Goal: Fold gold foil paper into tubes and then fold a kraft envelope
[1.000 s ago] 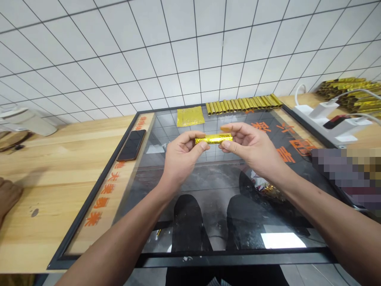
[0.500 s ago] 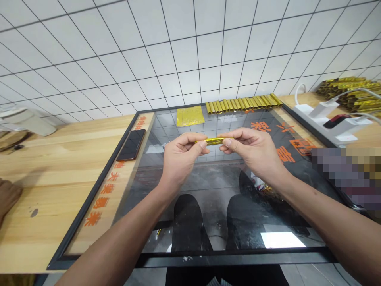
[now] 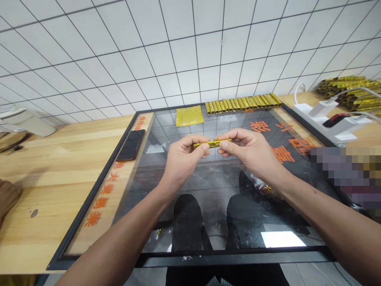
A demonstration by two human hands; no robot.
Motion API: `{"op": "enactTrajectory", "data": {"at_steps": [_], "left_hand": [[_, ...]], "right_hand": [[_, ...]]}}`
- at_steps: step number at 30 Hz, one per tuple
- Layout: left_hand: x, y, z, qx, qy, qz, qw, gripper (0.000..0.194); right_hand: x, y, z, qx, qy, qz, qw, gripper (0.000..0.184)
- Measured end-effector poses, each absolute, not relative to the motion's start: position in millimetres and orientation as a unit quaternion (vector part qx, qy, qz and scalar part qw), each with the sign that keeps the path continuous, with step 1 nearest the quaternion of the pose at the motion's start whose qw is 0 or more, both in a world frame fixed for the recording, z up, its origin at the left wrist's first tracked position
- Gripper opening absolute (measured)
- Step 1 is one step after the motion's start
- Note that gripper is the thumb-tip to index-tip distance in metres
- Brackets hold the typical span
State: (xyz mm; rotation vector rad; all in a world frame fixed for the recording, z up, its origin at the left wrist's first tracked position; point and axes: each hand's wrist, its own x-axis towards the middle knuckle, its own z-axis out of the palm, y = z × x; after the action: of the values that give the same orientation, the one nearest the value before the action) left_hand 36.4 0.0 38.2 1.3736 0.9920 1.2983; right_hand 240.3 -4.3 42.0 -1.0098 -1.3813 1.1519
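Mid-frame, above glass desk (image 3: 166,178): left hand (image 3: 181,161) and right hand (image 3: 251,153), fingers of each pinching one end of single gold roll (image 3: 214,144), thumbs on near side; two-ended grip seems to keep it level. One phone (image 3: 131,145), left of centre, flat at desk's left side, probably parked out of hands' way. One gold sheet (image 3: 189,116), upper centre, spread flat. Just right, about seventeen tubes (image 3: 241,105), side by side along far edge, likely for neatness. Upper right: one pile (image 3: 353,99), too jumbled to count.

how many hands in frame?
3: left hand and right hand, both gripping the gold foil; another person's hand, cut off at the left edge. The pixelated patch could hide more.
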Motion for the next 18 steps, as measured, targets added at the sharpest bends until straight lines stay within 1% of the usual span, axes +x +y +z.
{"op": "enactTrajectory", "data": {"at_steps": [4,9,12,18], "left_hand": [[40.4,-4.8,39.9,0.569,0.400,0.534,0.480,0.010],[41.3,-5.8,38.3,0.584,0.405,0.531,0.462,0.006],[40.1,-4.6,37.4,0.578,0.408,0.531,0.467,0.009],[38.1,-2.0,37.4,0.538,0.400,0.538,0.511,0.019]], "right_hand": [[236.7,-5.2,38.4,-0.415,-0.592,0.473,0.504,0.029],[234.6,-6.7,35.0,-0.404,-0.587,0.479,0.513,0.027],[235.6,-6.8,34.8,-0.402,-0.580,0.487,0.515,0.026],[240.6,-3.7,37.4,-0.416,-0.575,0.481,0.515,0.029]]}}
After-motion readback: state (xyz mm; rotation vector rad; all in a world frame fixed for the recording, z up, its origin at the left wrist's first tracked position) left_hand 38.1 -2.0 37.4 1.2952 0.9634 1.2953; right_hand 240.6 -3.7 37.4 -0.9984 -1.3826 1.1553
